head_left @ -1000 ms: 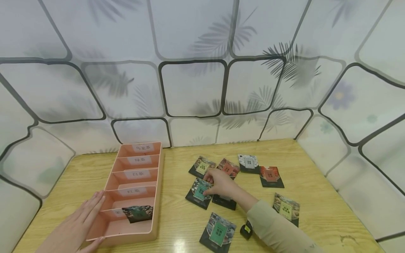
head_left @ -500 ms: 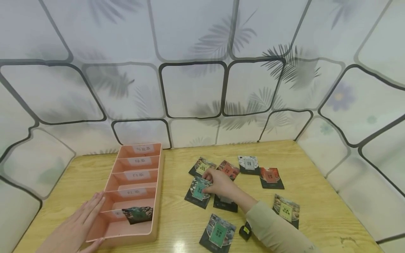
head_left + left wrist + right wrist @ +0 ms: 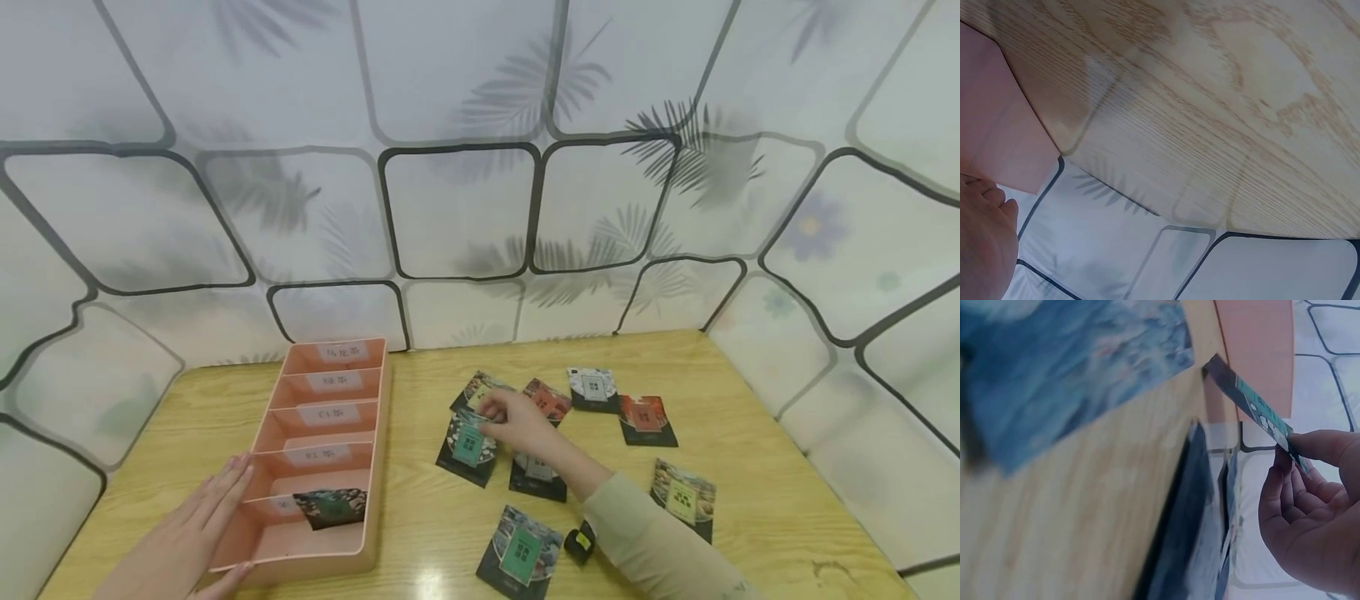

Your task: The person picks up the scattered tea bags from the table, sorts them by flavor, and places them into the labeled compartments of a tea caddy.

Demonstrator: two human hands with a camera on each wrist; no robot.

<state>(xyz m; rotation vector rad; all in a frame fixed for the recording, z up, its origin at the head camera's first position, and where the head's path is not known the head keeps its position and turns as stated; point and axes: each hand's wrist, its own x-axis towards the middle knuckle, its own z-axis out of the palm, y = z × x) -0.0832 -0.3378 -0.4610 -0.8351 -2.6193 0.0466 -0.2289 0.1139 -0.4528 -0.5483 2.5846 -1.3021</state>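
My right hand (image 3: 525,429) pinches the edge of a tea packet (image 3: 467,448) with a green label between thumb and fingers. In the right wrist view that packet (image 3: 1260,415) is tilted, one end raised off the wood. My left hand (image 3: 183,533) rests along the left side of a pink divided box (image 3: 378,467), fingers straight on its wall and thumb by the front corner. One dark packet (image 3: 330,508) leans inside the box's nearest compartment. Around my right hand lie a yellow-label packet (image 3: 477,390), a red-label packet (image 3: 547,400) and a grey-label packet (image 3: 538,477), partly covered by the hand.
More packets lie on the wooden table (image 3: 420,533): a white one (image 3: 592,389), a red one (image 3: 647,419), a yellow-label one (image 3: 682,497) and a green-label one (image 3: 520,552). A small black item (image 3: 579,543) sits beside the right sleeve. A patterned curtain (image 3: 461,217) borders the table.
My right hand has raised the edge of the green-label packet and shifted it slightly away from the grey-label one. My left hand stays on the box.
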